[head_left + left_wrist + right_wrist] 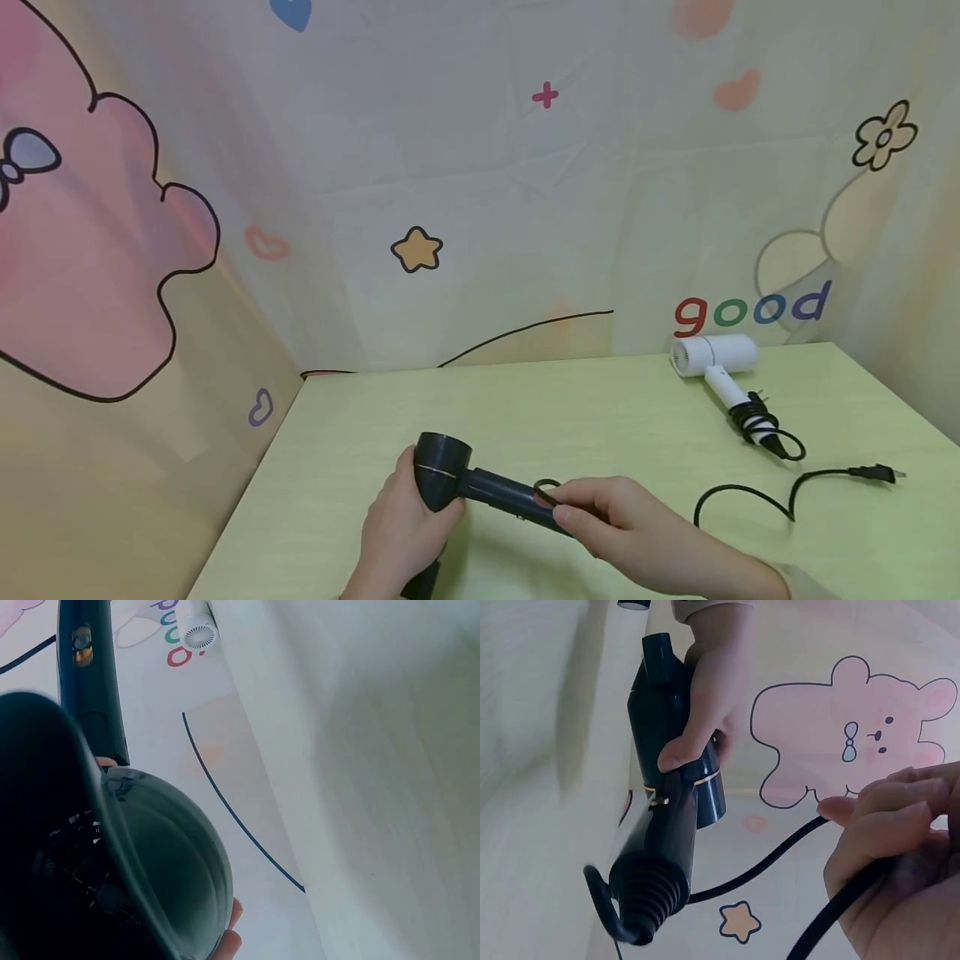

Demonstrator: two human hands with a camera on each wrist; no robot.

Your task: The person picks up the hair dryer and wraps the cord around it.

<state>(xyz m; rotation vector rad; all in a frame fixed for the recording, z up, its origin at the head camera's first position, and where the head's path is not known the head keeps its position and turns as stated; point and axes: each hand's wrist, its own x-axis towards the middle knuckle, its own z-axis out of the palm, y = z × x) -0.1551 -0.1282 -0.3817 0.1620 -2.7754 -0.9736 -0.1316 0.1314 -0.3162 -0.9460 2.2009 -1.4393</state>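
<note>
My left hand [405, 525] grips the head of a black hair dryer [502, 490], above the table. The handle points right, toward my right hand [630, 529]. In the right wrist view, the fingers of the right hand [900, 862] curl round the dryer's black cord [757, 870], apart from the handle's ribbed end. A stretch of that cord bends from the ribbed end toward the hand. Looking from the left wrist, the dryer's round, hollow head [165, 847] fills the near side, with fingertips [229, 943] at its edge.
A white hair dryer [723, 357] lies at the table's back right, black cord [753, 417] wound round its handle. Nearer, a loose black cord with a plug [873, 473] lies on the pale green table [360, 417]. A printed curtain [480, 167] hangs behind.
</note>
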